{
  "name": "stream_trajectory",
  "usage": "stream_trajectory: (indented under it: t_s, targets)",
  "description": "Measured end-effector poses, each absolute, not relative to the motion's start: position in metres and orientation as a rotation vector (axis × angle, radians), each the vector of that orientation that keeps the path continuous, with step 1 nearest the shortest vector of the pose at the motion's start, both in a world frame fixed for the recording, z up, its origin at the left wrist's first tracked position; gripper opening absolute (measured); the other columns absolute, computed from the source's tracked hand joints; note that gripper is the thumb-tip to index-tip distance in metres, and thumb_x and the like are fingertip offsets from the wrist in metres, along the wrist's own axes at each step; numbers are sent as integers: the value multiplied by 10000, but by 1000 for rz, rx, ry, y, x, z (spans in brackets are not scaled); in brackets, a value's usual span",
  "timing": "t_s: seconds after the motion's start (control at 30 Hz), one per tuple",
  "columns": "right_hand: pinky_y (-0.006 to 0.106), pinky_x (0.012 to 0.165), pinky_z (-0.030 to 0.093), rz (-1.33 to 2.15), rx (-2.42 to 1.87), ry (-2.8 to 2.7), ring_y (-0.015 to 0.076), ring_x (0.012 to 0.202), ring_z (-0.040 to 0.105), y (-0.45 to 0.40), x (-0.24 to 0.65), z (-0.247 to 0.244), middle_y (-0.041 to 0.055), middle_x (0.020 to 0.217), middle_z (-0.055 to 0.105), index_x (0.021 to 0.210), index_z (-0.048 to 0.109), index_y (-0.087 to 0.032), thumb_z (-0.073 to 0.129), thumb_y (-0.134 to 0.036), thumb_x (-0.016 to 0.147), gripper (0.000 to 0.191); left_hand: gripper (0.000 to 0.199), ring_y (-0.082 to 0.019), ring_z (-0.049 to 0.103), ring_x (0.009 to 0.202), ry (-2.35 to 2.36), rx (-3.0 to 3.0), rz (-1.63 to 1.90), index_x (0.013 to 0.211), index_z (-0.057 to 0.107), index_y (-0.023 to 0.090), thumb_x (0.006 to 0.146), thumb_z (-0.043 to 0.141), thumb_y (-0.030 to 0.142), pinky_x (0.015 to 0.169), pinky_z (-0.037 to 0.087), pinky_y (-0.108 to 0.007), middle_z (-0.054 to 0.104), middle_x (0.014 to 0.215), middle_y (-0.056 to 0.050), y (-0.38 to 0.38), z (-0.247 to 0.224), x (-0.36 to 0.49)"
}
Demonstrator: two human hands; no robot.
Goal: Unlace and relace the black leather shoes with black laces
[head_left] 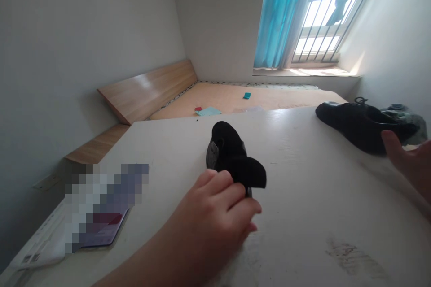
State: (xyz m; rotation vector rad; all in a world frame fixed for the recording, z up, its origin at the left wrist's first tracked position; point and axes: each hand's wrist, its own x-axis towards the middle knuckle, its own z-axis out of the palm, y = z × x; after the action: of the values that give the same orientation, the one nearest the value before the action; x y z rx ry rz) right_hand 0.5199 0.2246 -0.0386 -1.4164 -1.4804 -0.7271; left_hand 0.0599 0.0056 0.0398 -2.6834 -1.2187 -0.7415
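On the white table, my left hand (222,210) is closed around the near end of a black object (229,143). It has a rounded far end, grey patches on its side and a wide black flap (251,172) sticking out over my fingers. I cannot make out its exact kind. A black lace-up shoe (353,125) is at the table's far right, its toe pointing left. By its heel is my right hand (412,166), cut off by the frame edge, with the thumb spread away from the palm. Whether it touches the shoe is unclear.
A purple flat item (104,233), partly blurred out, and white packaging (43,242) lie on the left of the table (296,224). Behind the shoe is a clear plastic bag (412,121). Beyond the table stands a bed (286,94) with a wooden headboard (155,85).
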Motion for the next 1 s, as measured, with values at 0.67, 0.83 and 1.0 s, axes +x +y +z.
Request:
stream_trajectory:
  t_s: [0.67,0.83,1.0]
  targets:
    - [455,1102,419,687,-573,-2564,251,1317,443,127,247,25,92,1392,505,1434,411,-281,725,-351,831,684,138,-228,548,1132,-1954,-2575,-1283,1041,482,246,910,522,257,957,482,-408,564,1223,-57,32,19,37]
    - [453,1037,447,533,-632,-2747,278,1227,489,126,252,36,37,1501,470,1492,388,-331,725,-287,774,795,84,-197,556,873,-2186,-2471,-1343,855,449,244,820,468,171,792,513,-360,533,943,-10,41,23,29]
    - [484,871,500,426,-609,-2833,311,1058,512,124,241,42,46,1385,590,1429,502,-292,695,-270,736,720,130,-208,578,850,-2188,-2461,-1180,873,508,234,816,405,177,777,495,-386,513,1011,-35,43,20,32]
